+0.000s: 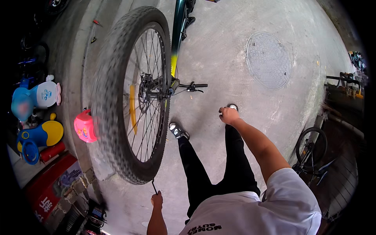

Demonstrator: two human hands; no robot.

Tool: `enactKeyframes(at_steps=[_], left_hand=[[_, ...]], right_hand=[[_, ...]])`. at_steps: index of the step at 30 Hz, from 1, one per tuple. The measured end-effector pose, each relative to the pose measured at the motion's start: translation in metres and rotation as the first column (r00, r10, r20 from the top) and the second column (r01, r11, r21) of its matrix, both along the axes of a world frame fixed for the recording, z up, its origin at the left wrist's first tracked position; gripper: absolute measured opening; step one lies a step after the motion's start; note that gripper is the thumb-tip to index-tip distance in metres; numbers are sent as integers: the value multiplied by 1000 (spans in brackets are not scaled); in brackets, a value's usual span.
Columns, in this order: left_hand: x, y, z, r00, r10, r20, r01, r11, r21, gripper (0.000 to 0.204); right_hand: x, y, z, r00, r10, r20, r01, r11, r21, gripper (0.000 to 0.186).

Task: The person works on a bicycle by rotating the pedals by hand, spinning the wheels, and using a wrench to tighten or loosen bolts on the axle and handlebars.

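Observation:
A large bicycle wheel with a knobby black tyre (111,82) stands upright at my left, close to me; its tread is smeared on the left side. Thin black spokes run to the hub (148,95). The bicycle frame (174,51), dark teal and yellow, reaches away beyond it, and a handlebar grip (201,85) with a brake lever shows low beside the wheel. My left hand (157,199) is closed around a thin black rod-like tool (154,187) whose tip is at the tyre's near edge. My right hand (228,114) hangs in front of my right leg, fingers curled; what they hold, if anything, is hidden.
A pink plastic stool (84,126) sits behind the tyre at left, near blue and yellow children's ride-on toys (39,135). A red-handled tool (95,30) lies on the floor farther off. A round manhole cover (268,60) is at right, with another bicycle (311,150) by the wall.

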State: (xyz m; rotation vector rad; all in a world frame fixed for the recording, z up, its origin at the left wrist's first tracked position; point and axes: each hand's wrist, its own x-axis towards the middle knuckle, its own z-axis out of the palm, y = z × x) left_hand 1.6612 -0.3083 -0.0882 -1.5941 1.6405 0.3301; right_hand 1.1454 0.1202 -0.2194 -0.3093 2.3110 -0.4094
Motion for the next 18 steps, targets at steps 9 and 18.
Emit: enactKeyframes(at_steps=[9, 18], left_hand=[[-215, 265, -17, 966, -159, -204, 222, 916, 335, 42], [-263, 327, -69, 967, 105, -234, 22, 875, 484, 36]], right_hand=[[-90, 26, -259, 980, 80, 180, -104, 986, 129, 53], [-118, -47, -380, 992, 81, 91, -91, 990, 106, 90]])
